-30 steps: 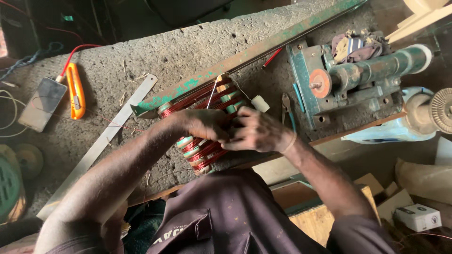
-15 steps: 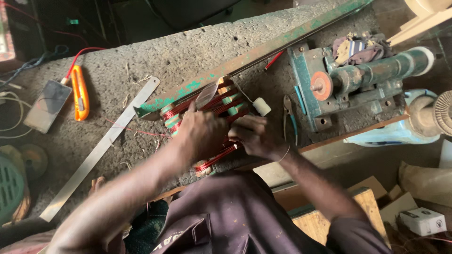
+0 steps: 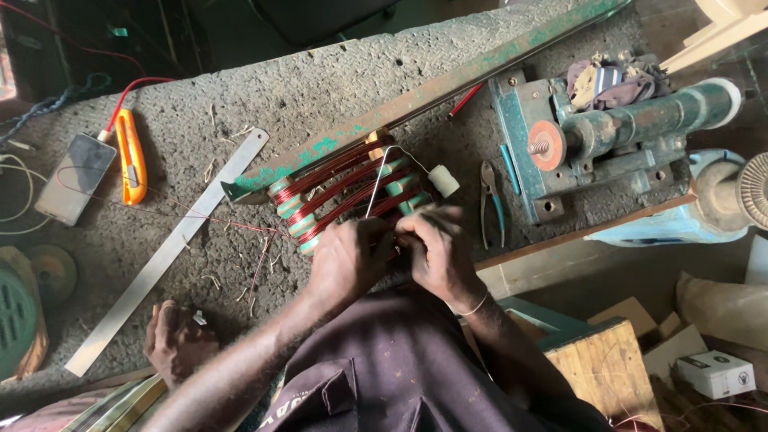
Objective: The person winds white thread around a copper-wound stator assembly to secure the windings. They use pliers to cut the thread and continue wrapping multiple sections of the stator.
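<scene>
A bundle of red-brown copper wire coils (image 3: 344, 188) wound with green sleeves lies on the rough concrete bench (image 3: 320, 88). My left hand (image 3: 348, 258) and my right hand (image 3: 436, 252) are pressed together at the bundle's near end, fingers closed on the wire there. A thin white thread loops over the coils from a small white spool (image 3: 442, 181) just beyond my right hand; where it ends under my fingers is hidden.
Pliers (image 3: 490, 202) and a green winding machine (image 3: 608, 136) sit to the right. A green metal bar (image 3: 432, 96) lies behind the coils. At the left lie a steel ruler (image 3: 168, 248), an orange utility knife (image 3: 130, 156) and a phone (image 3: 76, 178). Another hand (image 3: 176, 340) rests at the bench edge.
Both hands have slid from the middle of the coil bundle to its near end, so more of the coils and the thread loop now show.
</scene>
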